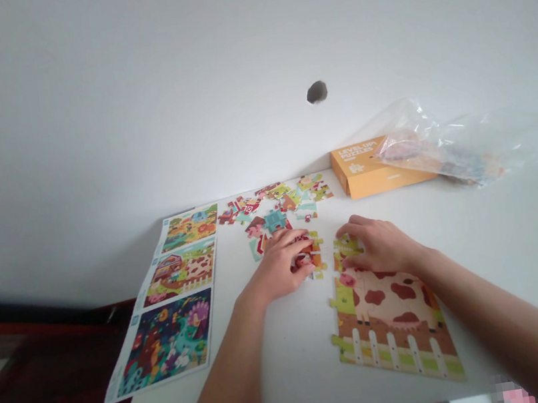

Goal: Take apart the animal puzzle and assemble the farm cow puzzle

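Observation:
A partly assembled jigsaw puzzle lies on the white table, showing a brown-spotted cow above a white fence. My right hand curls over its upper left corner, thumb and fingers gripping the green pieces there. To the left, across a narrow gap, my left hand grips a small group of puzzle pieces coloured red, orange and green; the palm hides part of them. Just beyond my left fingers are loose pieces with a face and a teal shape.
More loose puzzle pieces lie scattered at the back. A picture sheet with three scenes is at the left edge. An orange puzzle box stands against the wall, partly under a clear plastic bag. The wall has a hole.

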`<action>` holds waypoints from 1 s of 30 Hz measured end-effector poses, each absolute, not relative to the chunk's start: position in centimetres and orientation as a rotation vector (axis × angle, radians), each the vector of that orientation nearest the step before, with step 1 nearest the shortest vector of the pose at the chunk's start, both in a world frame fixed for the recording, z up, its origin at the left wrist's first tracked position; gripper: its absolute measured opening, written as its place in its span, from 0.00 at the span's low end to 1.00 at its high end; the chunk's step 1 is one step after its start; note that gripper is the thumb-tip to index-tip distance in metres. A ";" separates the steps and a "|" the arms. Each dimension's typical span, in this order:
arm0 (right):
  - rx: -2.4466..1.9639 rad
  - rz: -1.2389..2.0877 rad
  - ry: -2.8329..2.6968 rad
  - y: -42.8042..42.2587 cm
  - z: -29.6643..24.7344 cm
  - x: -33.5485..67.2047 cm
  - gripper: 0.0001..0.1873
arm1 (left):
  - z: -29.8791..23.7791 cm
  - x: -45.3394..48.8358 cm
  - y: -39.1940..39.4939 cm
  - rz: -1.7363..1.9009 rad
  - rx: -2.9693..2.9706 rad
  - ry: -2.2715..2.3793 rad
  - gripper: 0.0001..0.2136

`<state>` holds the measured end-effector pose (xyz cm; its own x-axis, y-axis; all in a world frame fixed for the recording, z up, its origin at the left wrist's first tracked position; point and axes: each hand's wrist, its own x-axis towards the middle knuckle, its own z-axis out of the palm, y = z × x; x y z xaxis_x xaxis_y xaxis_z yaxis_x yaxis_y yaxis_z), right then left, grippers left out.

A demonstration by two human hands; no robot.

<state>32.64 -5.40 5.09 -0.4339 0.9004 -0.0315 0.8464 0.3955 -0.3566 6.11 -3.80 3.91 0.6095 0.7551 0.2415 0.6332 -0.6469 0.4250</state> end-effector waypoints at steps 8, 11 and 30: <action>-1.491 0.518 -2.492 -5.4 4.8 32.6 0.23 | 3.0 5.9 -3.4 0.565 2.485 1.152 0.19; -1.485 0.523 -2.490 -5.4 4.9 32.6 0.23 | 3.1 5.9 -3.4 0.574 2.489 1.139 0.18; -1.240 0.477 -2.568 -6.8 5.6 29.7 0.15 | 3.6 6.8 -3.6 0.652 2.465 1.078 0.14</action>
